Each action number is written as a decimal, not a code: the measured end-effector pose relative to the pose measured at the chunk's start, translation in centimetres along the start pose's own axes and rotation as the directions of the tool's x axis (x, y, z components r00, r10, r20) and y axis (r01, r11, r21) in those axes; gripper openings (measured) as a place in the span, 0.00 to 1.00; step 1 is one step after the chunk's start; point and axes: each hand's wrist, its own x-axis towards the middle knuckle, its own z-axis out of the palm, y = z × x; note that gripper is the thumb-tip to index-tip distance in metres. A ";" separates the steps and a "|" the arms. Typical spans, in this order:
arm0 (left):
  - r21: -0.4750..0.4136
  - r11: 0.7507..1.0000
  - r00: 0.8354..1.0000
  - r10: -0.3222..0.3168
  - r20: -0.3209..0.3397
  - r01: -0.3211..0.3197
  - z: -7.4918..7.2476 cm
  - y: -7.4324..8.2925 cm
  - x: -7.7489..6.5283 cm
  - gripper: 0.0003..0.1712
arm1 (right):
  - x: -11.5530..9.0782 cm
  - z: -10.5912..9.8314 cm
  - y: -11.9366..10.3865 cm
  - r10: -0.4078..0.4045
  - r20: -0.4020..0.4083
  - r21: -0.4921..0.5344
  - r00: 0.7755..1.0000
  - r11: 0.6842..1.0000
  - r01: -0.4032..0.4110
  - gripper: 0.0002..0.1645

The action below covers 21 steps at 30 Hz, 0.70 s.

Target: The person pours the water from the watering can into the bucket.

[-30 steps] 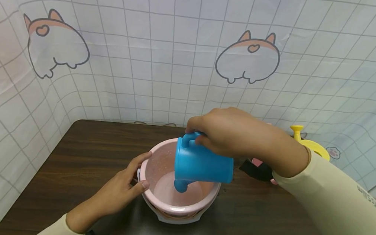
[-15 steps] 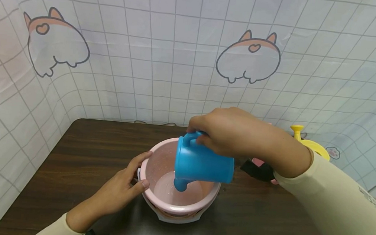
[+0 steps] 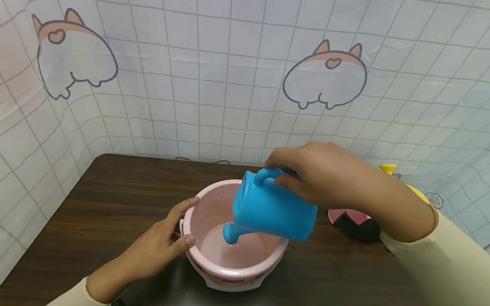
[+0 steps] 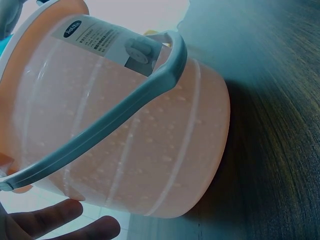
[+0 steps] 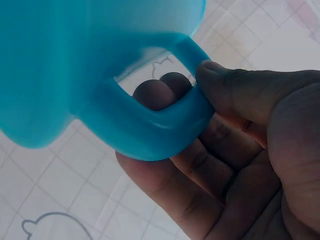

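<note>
A pale pink bucket [image 3: 234, 272] stands on the dark wooden table. At its left rim my left hand [image 3: 156, 242] holds on, with thumb and index fingertip on the edge; two more fingers [image 4: 97, 229] show beside the bucket wall in the left wrist view. My right hand [image 3: 322, 174] grips the handle [image 5: 155, 132] of a blue watering can [image 3: 275, 211]. The can is tipped onto its side above the bucket, its round spout head [image 3: 231, 233] pointing down inside the rim. Clear drops dot the bucket's inner wall. Fingers loop through the handle in the right wrist view.
A yellow object with a flared spout [image 3: 388, 168] sits behind my right forearm, mostly hidden. A pink and black item [image 3: 354, 225] lies near that forearm. Behind the table [image 3: 115, 190] hangs a white gridded curtain [image 3: 208, 72]. The bucket's grey handle [image 4: 110, 122] hangs down its side.
My right hand has moved right and turned the watering can, so its body tilts more and the spout head has shifted slightly left and up. The left hand keeps its place on the rim.
</note>
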 end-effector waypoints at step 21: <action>0.001 1.000 0.999 0.031 -0.009 -0.031 0.0 -0.1 0.0 0.42 | -5.9 2.4 5.2 -0.062 -0.318 0.193 0.946 0.973 0.128 0.22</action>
